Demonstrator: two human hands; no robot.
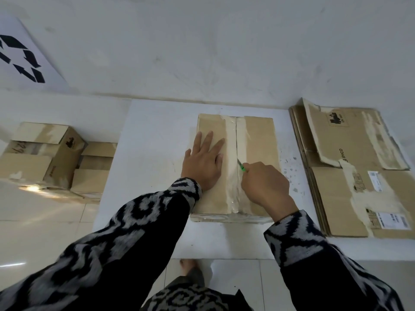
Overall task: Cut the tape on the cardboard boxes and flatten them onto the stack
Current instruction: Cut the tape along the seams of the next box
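Patterned sleeves (pixel 139 239), left hand (pixel 203 163) spread flat on box (pixel 258 140), right hand (pixel 266 185) gripping green cutter (pixel 241 166) at taped seam (pixel 233 140)

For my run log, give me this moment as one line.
step: cutting tape | left hand flat on box | right hand grips green cutter at taped seam | flattened stack at right

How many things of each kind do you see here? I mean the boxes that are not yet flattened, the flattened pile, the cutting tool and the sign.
Unflattened cardboard boxes: 4 visible, namely the box being cut and 3 in the left group; more may be hidden there
Stack of flattened boxes: 1
Green cutter: 1
Recycling sign: 1
Total: 7
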